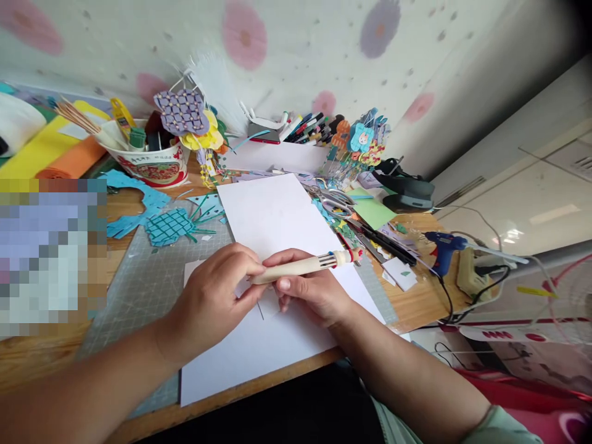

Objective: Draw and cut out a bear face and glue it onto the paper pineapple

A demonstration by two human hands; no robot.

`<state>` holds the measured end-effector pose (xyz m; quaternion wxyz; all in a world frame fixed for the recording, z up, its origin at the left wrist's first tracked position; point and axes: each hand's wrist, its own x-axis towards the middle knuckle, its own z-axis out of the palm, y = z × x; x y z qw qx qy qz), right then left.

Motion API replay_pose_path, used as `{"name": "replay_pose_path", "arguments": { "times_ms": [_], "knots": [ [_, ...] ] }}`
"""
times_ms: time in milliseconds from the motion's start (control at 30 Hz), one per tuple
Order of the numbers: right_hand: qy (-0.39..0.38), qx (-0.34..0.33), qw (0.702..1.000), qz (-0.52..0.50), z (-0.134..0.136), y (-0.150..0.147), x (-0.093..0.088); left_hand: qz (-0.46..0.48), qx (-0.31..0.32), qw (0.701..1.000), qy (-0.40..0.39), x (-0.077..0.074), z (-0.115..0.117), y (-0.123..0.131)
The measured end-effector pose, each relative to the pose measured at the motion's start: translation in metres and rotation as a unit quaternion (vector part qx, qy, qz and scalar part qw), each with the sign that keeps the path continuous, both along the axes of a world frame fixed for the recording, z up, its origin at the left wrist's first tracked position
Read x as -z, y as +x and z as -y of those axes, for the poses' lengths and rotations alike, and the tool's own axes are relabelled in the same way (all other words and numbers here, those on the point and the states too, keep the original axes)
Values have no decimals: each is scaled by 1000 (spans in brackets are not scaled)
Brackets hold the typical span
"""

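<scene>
A: Quick one, what's in hand and where?

B: A thick cream pen (pixel 296 267), held up over the middle of the paper (pixel 277 209). Narrow end towards the paper's left side, button end towards its right edge. Very tip hard to make out.

A: How will it handle?

B: Light, I'd guess, and stiff. Barrel looks like smooth plastic, so maybe slightly slippery. Should take a firm squeeze; the slim sliders and the little red-trimmed topper look like the weak bits.

A: Best hold?

B: Plain barrel, nearer the narrow end for control — off the sliders, so none gets pushed by accident.

A: Hands?

B: Both on the pen. Left hand (pixel 210 302) pinches the narrow end between thumb and forefinger, back of the hand up. Right hand (pixel 317 293) has the barrel between thumb, near side, and forefinger, far side; the other fingers curl underneath.

A: Arms?

B: Left forearm slants in over the cutting mat (pixel 129 308), left of the paper; right one from beyond the paper's near right corner. They meet in a wedge at the pen.

A: Anything close?

B: Short dark line (pixel 261 310) on the paper below the hands. Scissors (pixel 336 202) just off the paper's right edge; glue gun (pixel 443 251) farther right, on the worktop (pixel 34 357).
</scene>
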<state>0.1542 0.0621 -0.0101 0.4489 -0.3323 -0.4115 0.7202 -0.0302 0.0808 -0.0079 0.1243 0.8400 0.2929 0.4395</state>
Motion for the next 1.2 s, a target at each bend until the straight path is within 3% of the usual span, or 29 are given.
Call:
{"name": "replay_pose_path", "arguments": {
  "times_ms": [267, 467, 600, 733, 800, 1000, 1200],
  "knots": [
    [-19, 157, 981, -108, -4, 7, 5, 20, -48, 997, -49, 3, -5, -3],
    [8, 48, 999, 8, -3, 5, 4, 9, -12, 998, -67, 4, 0, 1],
    [85, 110, 983, 121, -13, 23, -1, -48, -23, 995, -85, 2, 8, 2],
    [154, 131, 944, 261, -21, 32, 1, -122, 93, 988, -6, -1, 31, 8],
    [166, 128, 934, 289, -19, 29, 6, -163, 119, 979, 23, 1, 42, 13],
    [213, 121, 914, 324, -12, 22, 15, -250, 96, 959, 95, 13, 53, 20],
    [218, 96, 906, 349, -13, 23, 17, -269, 98, 954, 86, 8, 52, 18]
  ]
}}
